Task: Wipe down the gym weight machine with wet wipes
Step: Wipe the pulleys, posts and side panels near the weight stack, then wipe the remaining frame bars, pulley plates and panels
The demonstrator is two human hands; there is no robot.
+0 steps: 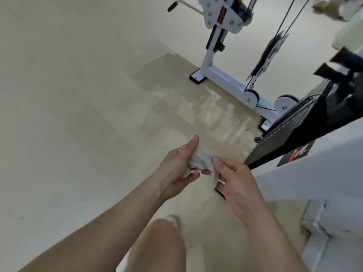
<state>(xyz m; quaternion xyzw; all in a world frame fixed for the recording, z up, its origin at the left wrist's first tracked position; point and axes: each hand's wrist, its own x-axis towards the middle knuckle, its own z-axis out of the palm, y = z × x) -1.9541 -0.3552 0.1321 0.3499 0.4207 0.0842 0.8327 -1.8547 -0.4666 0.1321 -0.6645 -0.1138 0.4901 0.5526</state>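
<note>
both hands are close together in front of the body: the left hand (176,169) is curled around a crumpled wet wipe (202,160) and the right hand (235,179) pinches its lower edge, so the wipe touches no part of the machine. the weight machine (222,79) stands at about 1 to 3 o'clock from the hands, near but apart. i judge the wipe is only being prepared now; how much of the machine is already wiped i cannot tell.
</note>
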